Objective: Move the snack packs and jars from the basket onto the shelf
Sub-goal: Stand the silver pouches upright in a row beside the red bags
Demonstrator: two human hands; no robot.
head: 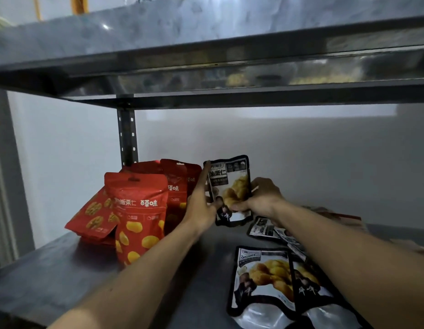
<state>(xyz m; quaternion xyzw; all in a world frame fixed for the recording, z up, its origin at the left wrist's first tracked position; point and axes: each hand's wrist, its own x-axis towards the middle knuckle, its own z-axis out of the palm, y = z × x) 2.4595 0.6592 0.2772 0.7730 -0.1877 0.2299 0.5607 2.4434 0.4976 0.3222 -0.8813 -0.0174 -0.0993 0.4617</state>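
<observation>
Head view: looked down both bare forearms into a bay of a metal rack, lit dimly.
Held pack: a black chestnut pack [232,186] stood upright between the two hands, printed face toward the camera, over the back of the lower shelf [52,269] (whether its bottom edge touched the metal could not be told).
Left hand: the left hand [201,207] pinched the pack's lower left edge, thumb on the front, while its index finger [202,179] lay straight up along that edge almost to the top corner.
Right hand: the right hand [262,198] clasped the pack's right side, fingers curled behind it and the thumb pressed on the lower front.
Pack against the grip: both holds sat on the lower half, so the top of the pack rose free above the hands.
Red packs: a red chestnut pouch [139,217] stood just left of the left wrist; a second red pouch [94,217] leaned beside it, and more red pouches [180,181] stood behind, touching the left hand's back.
Lying packs: a flat black pack [261,281] lay under the right forearm, overlapped by another black pack [308,279] to its right; a smaller-looking black pack [262,230] lay farther back.
Frame: an upper shelf [206,74] spanned the top, carried by a perforated post [127,138] at the back left.
</observation>
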